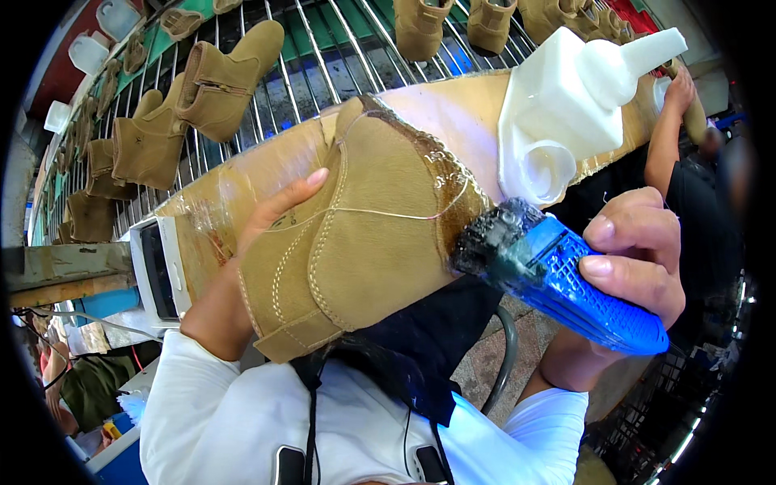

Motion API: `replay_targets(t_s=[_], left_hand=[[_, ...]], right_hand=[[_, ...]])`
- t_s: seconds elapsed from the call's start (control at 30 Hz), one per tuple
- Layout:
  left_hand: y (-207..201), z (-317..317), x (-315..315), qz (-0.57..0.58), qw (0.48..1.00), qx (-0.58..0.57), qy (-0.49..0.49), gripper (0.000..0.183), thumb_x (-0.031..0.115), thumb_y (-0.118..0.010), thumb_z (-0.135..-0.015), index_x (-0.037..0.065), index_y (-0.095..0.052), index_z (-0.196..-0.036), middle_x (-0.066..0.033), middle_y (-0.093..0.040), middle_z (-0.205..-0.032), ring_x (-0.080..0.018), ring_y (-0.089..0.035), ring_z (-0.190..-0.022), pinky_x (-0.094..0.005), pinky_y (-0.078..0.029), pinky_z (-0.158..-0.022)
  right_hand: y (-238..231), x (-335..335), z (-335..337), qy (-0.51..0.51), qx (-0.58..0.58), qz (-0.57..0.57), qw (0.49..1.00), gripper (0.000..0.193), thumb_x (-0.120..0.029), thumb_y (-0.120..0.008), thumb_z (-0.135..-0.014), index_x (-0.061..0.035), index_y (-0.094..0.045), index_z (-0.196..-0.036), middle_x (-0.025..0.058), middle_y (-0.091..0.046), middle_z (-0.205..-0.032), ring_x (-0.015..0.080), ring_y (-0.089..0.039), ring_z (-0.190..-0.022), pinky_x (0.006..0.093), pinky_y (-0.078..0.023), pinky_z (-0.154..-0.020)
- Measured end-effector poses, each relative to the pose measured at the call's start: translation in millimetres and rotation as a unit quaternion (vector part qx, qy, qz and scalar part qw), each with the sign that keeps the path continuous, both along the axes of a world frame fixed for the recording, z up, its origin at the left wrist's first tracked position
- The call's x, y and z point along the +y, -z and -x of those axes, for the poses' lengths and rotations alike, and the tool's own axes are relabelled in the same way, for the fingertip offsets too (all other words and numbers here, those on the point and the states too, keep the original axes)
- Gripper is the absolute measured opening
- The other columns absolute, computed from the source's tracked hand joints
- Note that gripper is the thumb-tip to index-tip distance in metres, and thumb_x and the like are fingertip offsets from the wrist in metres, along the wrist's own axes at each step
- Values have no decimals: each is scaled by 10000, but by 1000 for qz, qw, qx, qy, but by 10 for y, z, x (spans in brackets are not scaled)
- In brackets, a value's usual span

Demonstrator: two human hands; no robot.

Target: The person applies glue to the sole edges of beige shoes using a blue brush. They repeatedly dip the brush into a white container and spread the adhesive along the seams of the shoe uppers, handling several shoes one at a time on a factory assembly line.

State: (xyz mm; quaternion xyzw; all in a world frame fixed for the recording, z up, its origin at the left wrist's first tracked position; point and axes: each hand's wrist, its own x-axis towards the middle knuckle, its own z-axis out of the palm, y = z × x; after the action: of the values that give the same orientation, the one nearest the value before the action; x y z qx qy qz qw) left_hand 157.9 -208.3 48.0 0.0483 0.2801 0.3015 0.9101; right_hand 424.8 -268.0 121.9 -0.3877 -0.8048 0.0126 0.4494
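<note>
My left hand [271, 214] holds a tan suede boot upper [364, 242] from behind, fingers spread across its side. The boot's edge glistens with wet glue. My right hand [634, 250] grips the blue handle of a glue brush [566, 287]. The brush's black, glue-caked bristles [489, 234] touch the boot's right edge. A loose thread runs across the suede.
A white plastic glue jug [566, 97] stands on a taped cardboard-covered ledge [453, 113] just behind the boot. Several tan boots [218, 81] hang on a wire rack conveyor behind. Another person's arm [667, 129] reaches in at the upper right. A small screen device [158, 275] sits left.
</note>
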Motion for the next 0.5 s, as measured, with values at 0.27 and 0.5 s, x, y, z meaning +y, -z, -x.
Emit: replay_targets(t_s=[0.27,0.5], left_hand=[[11,-36,-17,-147,984,19,100,471,295,-471,-939,37,-453,-1332,-158,-562,-1261,-285,-577,-1115,-402,-467,-962],[-40,-319,-40,-547,804,234,15,470,284,-481,-938,32,-446,-1333,-159,-566,-1254,-286,-581,-1110,-405,-470,-960]], right_hand=[[-24,63,67,-15,43,-3,999,156,-233,-684,-780,-151,-627,-901,64,-559,-883,162,-496,-713,241,-386,-601],[26,198,207,-29,189,22,981,152,-185,-731,-682,-139,-721,-827,58,-631,-837,166,-595,-739,271,-465,-694]])
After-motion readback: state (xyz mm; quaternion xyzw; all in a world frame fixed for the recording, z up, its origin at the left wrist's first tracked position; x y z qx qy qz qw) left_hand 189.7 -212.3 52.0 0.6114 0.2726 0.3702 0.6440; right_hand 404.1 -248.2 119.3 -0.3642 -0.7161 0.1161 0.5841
